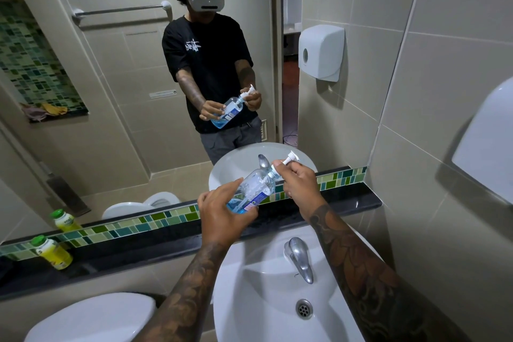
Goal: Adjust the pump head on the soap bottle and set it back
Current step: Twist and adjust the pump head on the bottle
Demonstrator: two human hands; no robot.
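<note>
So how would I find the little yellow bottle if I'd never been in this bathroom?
Start at the white sink and follow the black ledge under the mirror to its far left. The yellow bottle stands there alone, against the green tile strip. Its green cap and yellow body set it apart from the clear soap bottle with blue liquid, held above the sink.

Clear soap bottle (256, 183) with blue liquid pooled at its base, tilted neck up-right, white pump head (290, 158) raised, held above the basin

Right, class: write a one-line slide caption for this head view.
Left hand holds a tilted soap bottle above the sink while right hand grips its pump head.
</note>
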